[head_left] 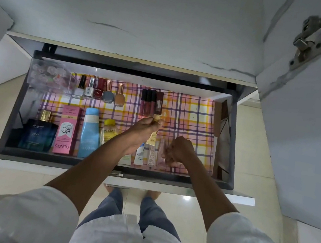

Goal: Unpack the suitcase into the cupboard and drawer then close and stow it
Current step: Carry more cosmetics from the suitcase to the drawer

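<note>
The drawer (235, 133) stands pulled open below me, lined with pink plaid paper. My left hand (146, 127) hovers over its middle and pinches a small pale item (158, 118) at its fingertips, just below a row of dark lipsticks (151, 102). My right hand (180, 151) is curled over the front right part, beside several small tubes (151, 151); whether it holds anything is hidden. Nail polish bottles (102, 92) line the back. The suitcase is out of view.
A blue perfume box (36, 135), a pink Pond's box (66, 129), a blue tube (90, 131) and a yellow-capped bottle (109, 129) lie along the front left. A clear organiser (50, 79) sits back left. An open cupboard door (310, 124) hangs at right.
</note>
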